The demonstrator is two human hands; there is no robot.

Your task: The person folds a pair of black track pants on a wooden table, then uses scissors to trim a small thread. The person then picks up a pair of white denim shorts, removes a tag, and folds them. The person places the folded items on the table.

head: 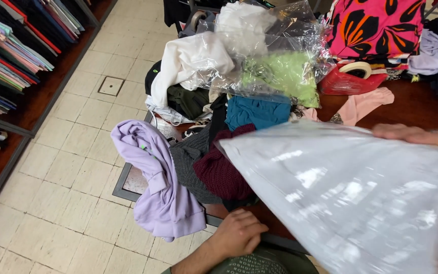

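My right hand (411, 134) is at the right, its fingers lying over the top edge of a large clear plastic bag (351, 198) that it holds up; the bag is blurred and fills the lower right. My left hand (236, 233) is at the bottom centre with curled fingers, resting at the front edge of the wooden table (416, 104), just left of the bag's lower edge. Whether it touches the bag is unclear. Beside it lie a maroon knit (221, 175) and a grey knit (188, 157).
A lilac hoodie (158, 177) hangs off the table's left edge. Further back lie a teal garment (257, 111), green clothes in crumpled plastic (285, 76), a white garment (188, 61), a red tape dispenser (351, 78) and floral fabric (376, 25). Shelves of folded clothes (6, 56) line the left, beyond a tiled floor.
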